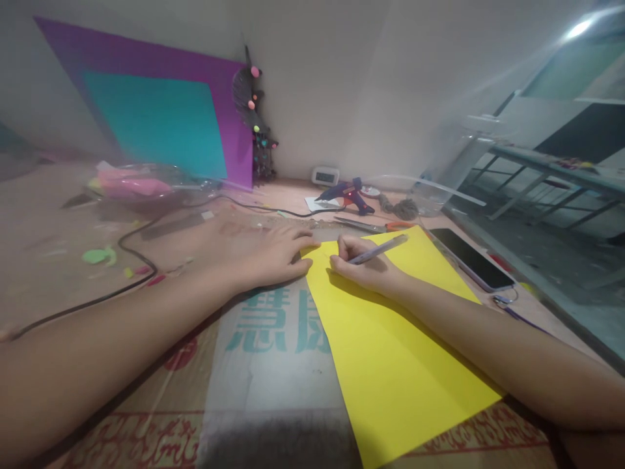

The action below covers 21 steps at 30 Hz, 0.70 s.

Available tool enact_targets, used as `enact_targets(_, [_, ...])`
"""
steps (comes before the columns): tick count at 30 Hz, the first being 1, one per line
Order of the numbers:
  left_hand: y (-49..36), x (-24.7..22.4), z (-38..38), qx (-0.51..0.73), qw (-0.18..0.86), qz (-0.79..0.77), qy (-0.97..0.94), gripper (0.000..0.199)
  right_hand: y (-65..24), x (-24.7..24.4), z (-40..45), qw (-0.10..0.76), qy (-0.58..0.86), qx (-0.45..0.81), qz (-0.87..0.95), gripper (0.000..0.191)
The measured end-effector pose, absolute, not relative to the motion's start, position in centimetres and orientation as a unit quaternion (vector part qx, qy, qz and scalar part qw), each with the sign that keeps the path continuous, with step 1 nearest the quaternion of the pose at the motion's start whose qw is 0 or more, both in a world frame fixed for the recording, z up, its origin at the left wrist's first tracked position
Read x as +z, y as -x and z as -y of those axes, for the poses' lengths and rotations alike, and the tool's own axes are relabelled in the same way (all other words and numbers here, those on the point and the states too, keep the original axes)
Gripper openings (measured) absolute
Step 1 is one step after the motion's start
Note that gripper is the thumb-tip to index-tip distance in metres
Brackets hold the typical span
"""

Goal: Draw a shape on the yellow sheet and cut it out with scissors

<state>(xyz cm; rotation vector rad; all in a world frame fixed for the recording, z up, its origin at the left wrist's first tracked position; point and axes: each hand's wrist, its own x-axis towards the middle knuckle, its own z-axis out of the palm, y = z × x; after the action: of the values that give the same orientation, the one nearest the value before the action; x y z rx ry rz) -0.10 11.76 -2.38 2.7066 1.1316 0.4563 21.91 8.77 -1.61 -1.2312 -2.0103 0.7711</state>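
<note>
A yellow sheet of paper (400, 365) lies flat and slightly turned on the printed cardboard. My right hand (364, 264) is closed around a pen (383, 248), its tip end low over the sheet's far left part. Whether the tip touches the paper is hidden by my fingers. My left hand (280, 257) rests at the sheet's far left corner with fingers stretched out, fingertips on the edge. Just beyond the paper lie scissors (398, 226) with orange handles.
At the back are a glue gun (344, 192) with a red light, a small digital clock (325, 176) and grey yarn (403, 207). A phone (471, 257) lies to the right. A black cable (134, 251) crosses the left side. Purple board (234, 130) leans against the wall.
</note>
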Motion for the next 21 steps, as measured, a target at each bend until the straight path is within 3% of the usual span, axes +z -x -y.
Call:
enact_targets(13, [0.11, -2.35, -11.76, 0.152, 0.089, -0.377, -0.909, 0.047, -22.72, -1.0, -9.31, 0.42, 0.457, 0.349, 0.702, 0.033])
enact_targets(21, [0.07, -2.34, -11.77, 0.157, 0.082, -0.374, -0.91, 0.047, -22.27, -0.88, -8.57, 0.382, 0.467, 0.364, 0.709, 0.031])
